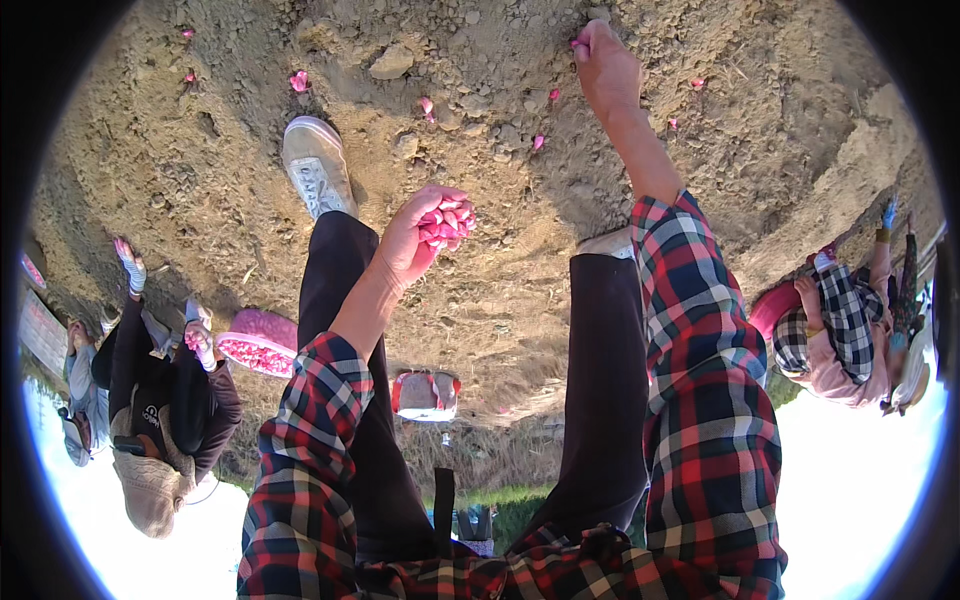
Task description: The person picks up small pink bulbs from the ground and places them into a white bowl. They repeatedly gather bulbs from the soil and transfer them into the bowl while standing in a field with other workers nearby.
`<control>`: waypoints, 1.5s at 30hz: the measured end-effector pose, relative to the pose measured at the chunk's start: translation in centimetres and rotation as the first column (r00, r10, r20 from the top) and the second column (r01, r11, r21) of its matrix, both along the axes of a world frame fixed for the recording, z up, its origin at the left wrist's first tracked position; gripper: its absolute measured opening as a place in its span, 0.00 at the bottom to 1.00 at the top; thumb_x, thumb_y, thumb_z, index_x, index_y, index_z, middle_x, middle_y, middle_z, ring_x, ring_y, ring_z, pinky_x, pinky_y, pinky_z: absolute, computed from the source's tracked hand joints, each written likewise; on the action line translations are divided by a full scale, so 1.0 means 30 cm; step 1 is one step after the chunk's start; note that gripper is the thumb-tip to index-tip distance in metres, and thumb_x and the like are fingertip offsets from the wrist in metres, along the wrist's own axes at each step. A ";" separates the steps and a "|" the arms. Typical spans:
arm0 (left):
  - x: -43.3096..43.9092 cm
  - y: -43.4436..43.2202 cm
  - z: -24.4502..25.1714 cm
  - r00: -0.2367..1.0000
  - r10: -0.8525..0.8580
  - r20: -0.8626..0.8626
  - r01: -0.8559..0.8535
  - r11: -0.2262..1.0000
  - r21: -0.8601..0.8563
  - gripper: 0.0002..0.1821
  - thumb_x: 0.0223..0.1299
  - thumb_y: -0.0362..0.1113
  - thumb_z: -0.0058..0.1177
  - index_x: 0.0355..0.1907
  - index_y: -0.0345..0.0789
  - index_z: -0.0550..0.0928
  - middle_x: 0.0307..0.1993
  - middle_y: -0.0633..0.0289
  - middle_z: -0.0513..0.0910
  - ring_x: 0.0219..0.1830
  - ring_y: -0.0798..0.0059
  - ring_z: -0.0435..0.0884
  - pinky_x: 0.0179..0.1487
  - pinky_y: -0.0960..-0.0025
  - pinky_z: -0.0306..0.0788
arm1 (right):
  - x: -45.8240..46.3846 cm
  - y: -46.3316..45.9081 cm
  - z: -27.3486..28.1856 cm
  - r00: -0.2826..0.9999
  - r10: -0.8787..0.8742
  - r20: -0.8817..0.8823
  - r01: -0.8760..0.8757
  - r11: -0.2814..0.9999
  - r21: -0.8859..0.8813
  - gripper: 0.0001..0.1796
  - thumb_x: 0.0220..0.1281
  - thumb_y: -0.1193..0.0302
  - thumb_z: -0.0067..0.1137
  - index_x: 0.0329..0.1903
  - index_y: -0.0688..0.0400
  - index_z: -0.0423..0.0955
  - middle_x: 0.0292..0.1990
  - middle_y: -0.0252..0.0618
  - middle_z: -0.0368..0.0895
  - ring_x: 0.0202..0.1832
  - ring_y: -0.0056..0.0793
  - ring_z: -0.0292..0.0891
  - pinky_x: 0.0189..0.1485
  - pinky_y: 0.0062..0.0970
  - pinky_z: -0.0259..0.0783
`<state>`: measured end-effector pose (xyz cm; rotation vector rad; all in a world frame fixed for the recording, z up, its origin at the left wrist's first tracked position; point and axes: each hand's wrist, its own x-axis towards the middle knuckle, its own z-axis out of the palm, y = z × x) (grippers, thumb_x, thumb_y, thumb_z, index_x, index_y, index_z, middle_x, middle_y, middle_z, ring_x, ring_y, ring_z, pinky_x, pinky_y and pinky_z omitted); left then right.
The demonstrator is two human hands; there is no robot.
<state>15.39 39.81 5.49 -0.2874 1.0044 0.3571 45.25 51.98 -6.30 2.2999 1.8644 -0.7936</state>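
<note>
My left hand (409,234) is cupped around a heap of pink cloves (448,223), which look like coloured garlic cloves. It hangs above the soil between my legs. Farther ahead and to the right, my right hand (609,71) reaches down to the ground. Its thumb and fingers pinch a pink clove (576,44), of which only a bit shows. Single cloves sit spaced apart in the loose soil, among them one clove (538,142) near my right wrist, another clove (427,109) left of it and a larger clove (299,81) ahead of my left shoe (319,165).
On the left, a person (169,405) crouches beside a pink basin (262,328) of cloves. Another person (840,322) crouches at right beside a pink container (772,309). A bag with red straps (426,396) lies behind me. Clods and a stone (391,61) dot the soil.
</note>
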 end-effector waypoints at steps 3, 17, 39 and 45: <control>-0.009 0.021 -0.017 0.999 0.043 0.023 -0.043 0.998 0.036 0.17 0.64 0.46 0.48 0.46 0.35 0.78 0.41 0.58 0.79 0.42 0.68 0.78 0.39 0.71 0.71 | -0.004 0.003 -0.047 0.993 0.110 0.029 -0.112 0.991 0.079 0.07 0.64 0.65 0.49 0.40 0.53 0.71 0.33 0.44 0.81 0.35 0.46 0.78 0.38 0.42 0.72; -0.033 0.090 -0.023 0.984 0.177 0.035 -0.177 0.984 -0.020 0.18 0.68 0.46 0.41 0.44 0.35 0.78 0.35 0.63 0.81 0.32 0.75 0.78 0.36 0.71 0.71 | -0.467 -0.216 0.430 0.816 0.074 -0.573 -0.183 0.974 -0.136 0.08 0.60 0.65 0.55 0.39 0.53 0.73 0.34 0.36 0.75 0.33 0.35 0.77 0.34 0.35 0.74; -0.101 0.107 -0.073 0.966 0.255 -0.040 -0.251 0.964 0.094 0.18 0.66 0.44 0.46 0.47 0.31 0.77 0.42 0.54 0.80 0.41 0.68 0.78 0.47 0.66 0.72 | -0.584 0.097 0.041 0.918 0.396 -0.004 -0.394 0.912 -0.115 0.12 0.63 0.65 0.52 0.41 0.61 0.67 0.37 0.50 0.80 0.34 0.49 0.81 0.34 0.44 0.77; -0.117 0.114 -0.080 0.957 0.283 -0.071 -0.274 0.956 0.106 0.18 0.65 0.45 0.46 0.45 0.32 0.78 0.39 0.55 0.82 0.40 0.67 0.81 0.46 0.65 0.74 | -0.546 0.095 0.118 0.952 0.290 -0.095 -0.299 0.949 -0.101 0.14 0.63 0.64 0.52 0.46 0.58 0.69 0.36 0.44 0.81 0.39 0.44 0.81 0.39 0.38 0.76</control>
